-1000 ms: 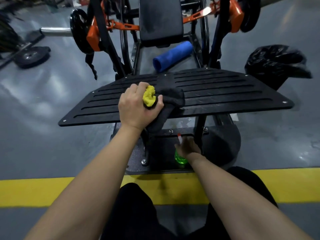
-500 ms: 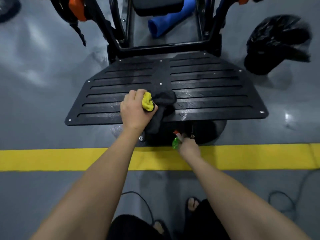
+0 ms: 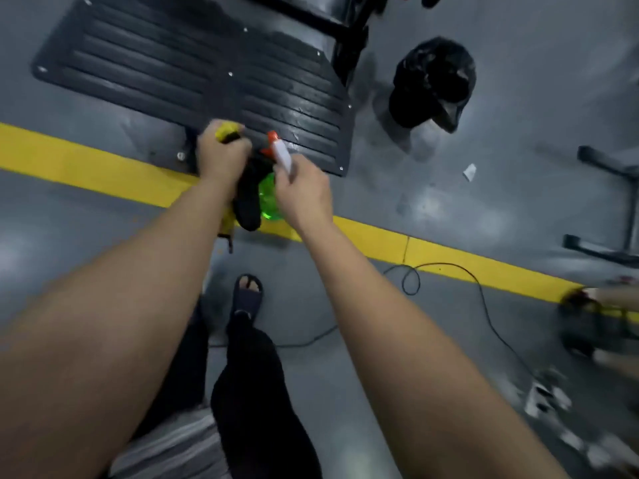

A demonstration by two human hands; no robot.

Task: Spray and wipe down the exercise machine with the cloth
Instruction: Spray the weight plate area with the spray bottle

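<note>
Head view, looking steeply down and blurred: the left grip [image 3: 221, 157] is curled tight round a bunched cloth [image 3: 247, 198]. A yellow fold of it shows above the knuckles, and a black length hangs below the wrist, clear of the machine. Just to its right, nearly touching, the right grip [image 3: 301, 195] is wrapped round the neck of a green spray bottle [image 3: 268, 198]. The white and orange spray head [image 3: 281, 153] sticks out beyond the fingers, pointing up and slightly left over the ribbed black footplate [image 3: 193, 70]. Whether a finger is on the trigger cannot be told.

The footplate lies beyond both grips, its near edge directly under the left knuckles and its surface glossy in patches. A yellow floor line [image 3: 86, 160] runs beneath the two wrists. Far beyond the right grip stands a black bin bag [image 3: 432, 81], and a thin cable [image 3: 411, 278] lies on the floor behind that arm.

With the cloth off the plate and the nozzle up, this looks like the spraying step, or a change between wiping passes. The next move would call for turning the nozzle onto a dry stretch of the ribs, keeping the hanging cloth out of the spray, and squeezing. Then the cloth should go down flat and follow the grooves, since dirt would sit in them. The dangling tail could snag on the plate's edge.
</note>
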